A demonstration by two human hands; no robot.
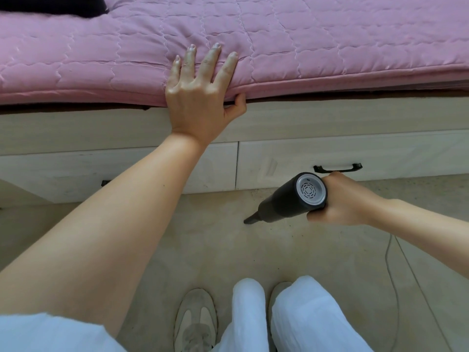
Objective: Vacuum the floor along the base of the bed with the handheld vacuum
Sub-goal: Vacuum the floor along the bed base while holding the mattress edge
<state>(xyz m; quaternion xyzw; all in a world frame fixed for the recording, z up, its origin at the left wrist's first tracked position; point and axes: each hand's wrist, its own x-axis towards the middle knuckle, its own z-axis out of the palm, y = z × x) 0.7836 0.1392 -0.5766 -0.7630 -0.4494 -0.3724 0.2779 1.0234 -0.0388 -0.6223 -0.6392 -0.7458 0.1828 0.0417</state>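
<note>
Beige floor along the white bed base. Right hand grips handheld vacuum, long axis slanting down-left, nozzle tip near the floor, short of the base's bottom edge. Left hand rests flat, fingers spread, on pink mattress edge.

A pink quilted mattress pad fills the top of the frame, with something black at the upper left corner. Below it, across the middle, runs pale wood drawer fronts, one with a black handle at right. Soft daylight falls on the beige floor beneath.
</note>
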